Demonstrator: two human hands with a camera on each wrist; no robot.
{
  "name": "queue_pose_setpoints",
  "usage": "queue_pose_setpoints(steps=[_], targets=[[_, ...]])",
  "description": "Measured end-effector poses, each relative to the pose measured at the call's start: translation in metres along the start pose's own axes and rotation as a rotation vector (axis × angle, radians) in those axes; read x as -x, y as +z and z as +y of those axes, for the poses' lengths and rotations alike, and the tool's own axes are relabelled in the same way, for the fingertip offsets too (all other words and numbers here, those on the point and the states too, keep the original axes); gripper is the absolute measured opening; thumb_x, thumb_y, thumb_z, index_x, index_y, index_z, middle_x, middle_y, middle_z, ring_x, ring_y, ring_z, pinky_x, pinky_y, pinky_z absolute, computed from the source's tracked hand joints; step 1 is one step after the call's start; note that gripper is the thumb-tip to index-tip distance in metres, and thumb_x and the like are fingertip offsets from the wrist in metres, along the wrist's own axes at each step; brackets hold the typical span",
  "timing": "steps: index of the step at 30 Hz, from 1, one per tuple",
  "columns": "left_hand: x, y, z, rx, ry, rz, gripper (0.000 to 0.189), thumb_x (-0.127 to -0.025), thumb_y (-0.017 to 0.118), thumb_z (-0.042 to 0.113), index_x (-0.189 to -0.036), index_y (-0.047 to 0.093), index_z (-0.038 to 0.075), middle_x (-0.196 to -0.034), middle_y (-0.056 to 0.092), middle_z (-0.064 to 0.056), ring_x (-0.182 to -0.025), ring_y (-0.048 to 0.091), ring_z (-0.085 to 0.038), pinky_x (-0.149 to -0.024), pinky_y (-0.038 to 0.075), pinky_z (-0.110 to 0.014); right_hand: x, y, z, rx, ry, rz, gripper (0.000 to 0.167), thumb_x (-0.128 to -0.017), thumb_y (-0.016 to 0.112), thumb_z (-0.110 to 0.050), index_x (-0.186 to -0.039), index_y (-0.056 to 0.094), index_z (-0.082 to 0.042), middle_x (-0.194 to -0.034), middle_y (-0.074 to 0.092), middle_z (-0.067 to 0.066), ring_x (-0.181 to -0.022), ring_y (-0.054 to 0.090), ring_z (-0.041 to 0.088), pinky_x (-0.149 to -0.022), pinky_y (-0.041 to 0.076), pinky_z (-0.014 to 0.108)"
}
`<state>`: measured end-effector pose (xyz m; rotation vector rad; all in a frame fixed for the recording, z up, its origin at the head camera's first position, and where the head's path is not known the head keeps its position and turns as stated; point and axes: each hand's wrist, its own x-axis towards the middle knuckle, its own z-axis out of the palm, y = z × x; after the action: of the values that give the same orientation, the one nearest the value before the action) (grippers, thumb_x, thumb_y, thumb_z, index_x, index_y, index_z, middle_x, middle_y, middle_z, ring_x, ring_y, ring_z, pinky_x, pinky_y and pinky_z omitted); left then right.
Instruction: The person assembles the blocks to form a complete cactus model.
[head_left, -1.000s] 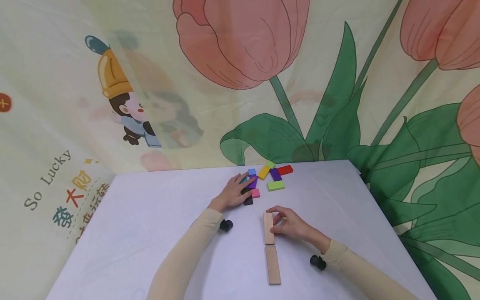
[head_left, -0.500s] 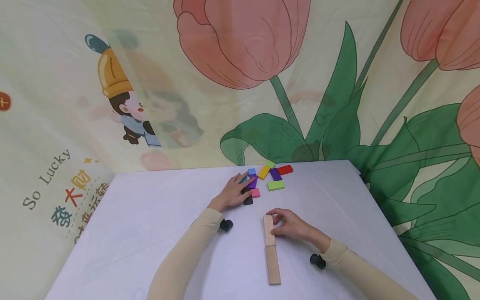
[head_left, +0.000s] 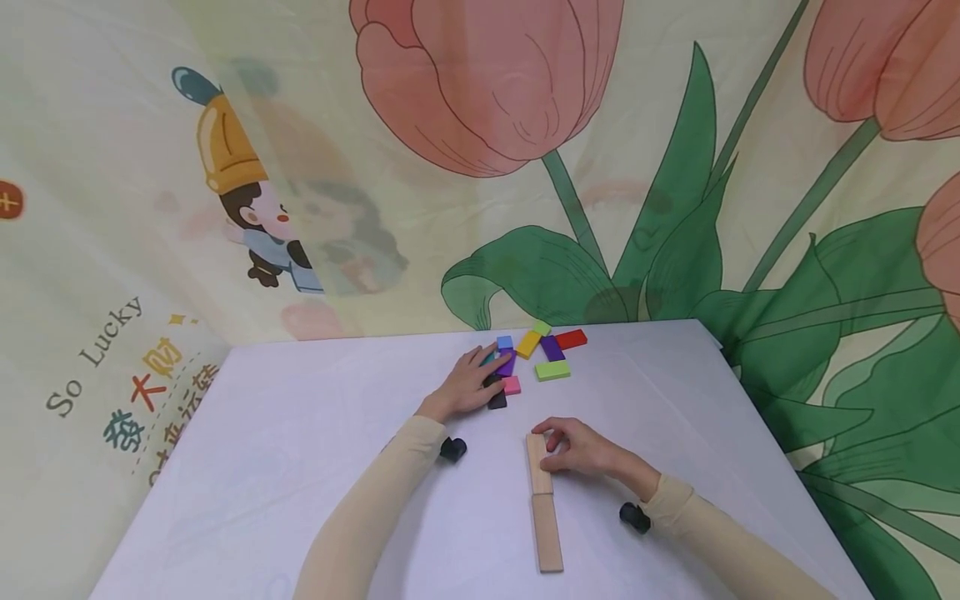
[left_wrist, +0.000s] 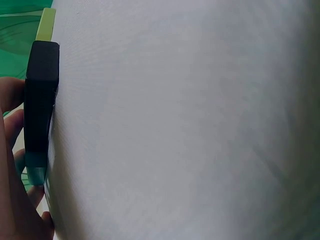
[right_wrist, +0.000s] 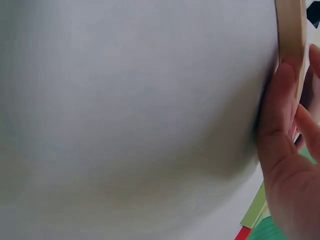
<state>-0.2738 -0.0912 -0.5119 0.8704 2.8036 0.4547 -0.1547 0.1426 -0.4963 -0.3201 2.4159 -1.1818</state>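
My right hand pinches a plain wooden block at its far end and right side. The near end of that block meets a second wooden block, so the two form one line on the table. In the right wrist view the thumb lies along the side of the wooden block. Spread over a cluster of coloured blocks, my left hand rests with relaxed fingers. Under or beside those fingers are a black block, a pink block, a purple block and a partly hidden teal block.
Behind the hands lie a blue block, a yellow block, a second purple block, a red block and a lime green block. A white cloth covers the table, with a printed curtain behind.
My right hand has slid the far wooden block a little toward me, and the narrow gap to the near block has closed. My left hand stays on the coloured blocks.
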Motion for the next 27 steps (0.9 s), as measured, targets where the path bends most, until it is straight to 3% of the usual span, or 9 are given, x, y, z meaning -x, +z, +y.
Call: queue_pose_setpoints(steps=[4,10,16,21,27], targets=[[-0.001,-0.001,-0.001,-0.006,-0.007,0.004,0.058,-0.099,0.037,0.048,-0.154,0.027,0.030,-0.165,0.013,-0.004,-0.150,0.014,-0.037,-0.123,0.014,-0.052,-0.018,-0.004,-0.004,0.031,-0.002,0.107,0.039,-0.085,0.073,-0.017,-0.121,0.061,-0.008,-0.087,0.059,0.005,-0.067,0.054,0.013,-0.058,0.048,0.021],[-0.002,-0.001,-0.001,-0.022,0.000,-0.003,0.059,-0.099,0.037,0.047,-0.154,0.026,0.030,-0.165,0.013,-0.005,-0.150,0.015,-0.039,-0.123,0.015,-0.052,-0.057,-0.007,-0.015,0.147,-0.043,0.282,0.032,-0.090,0.068,-0.019,-0.120,0.064,-0.008,-0.100,0.061,0.008,-0.083,0.057,0.016,-0.072,0.053,0.027],[-0.002,0.000,0.001,-0.018,0.008,0.007,0.059,-0.099,0.038,0.047,-0.154,0.028,0.029,-0.165,0.014,-0.007,-0.149,0.017,-0.040,-0.122,0.017,-0.052,-0.080,-0.009,-0.022,0.278,-0.045,0.286,0.039,-0.091,0.066,-0.024,-0.126,0.063,-0.005,-0.101,0.059,0.011,-0.089,0.055,0.019,-0.078,0.054,0.032],[-0.002,0.002,0.000,-0.024,0.021,0.015,0.059,-0.099,0.037,0.048,-0.154,0.028,0.028,-0.165,0.013,-0.006,-0.149,0.017,-0.041,-0.122,0.016,-0.052,-0.087,-0.008,-0.023,0.306,-0.041,0.282,0.038,-0.091,0.067,-0.028,-0.121,0.065,-0.004,-0.099,0.059,0.012,-0.087,0.054,0.020,-0.075,0.052,0.032],[-0.002,0.001,-0.002,-0.035,0.028,0.021,0.059,-0.099,0.037,0.046,-0.154,0.027,0.027,-0.165,0.014,-0.005,-0.149,0.017,-0.041,-0.122,0.016,-0.053,-0.088,-0.006,-0.024,0.270,-0.026,0.337,0.029,-0.088,0.071,-0.021,-0.109,0.064,-0.003,-0.099,0.062,0.011,-0.084,0.055,0.019,-0.076,0.052,0.033]])
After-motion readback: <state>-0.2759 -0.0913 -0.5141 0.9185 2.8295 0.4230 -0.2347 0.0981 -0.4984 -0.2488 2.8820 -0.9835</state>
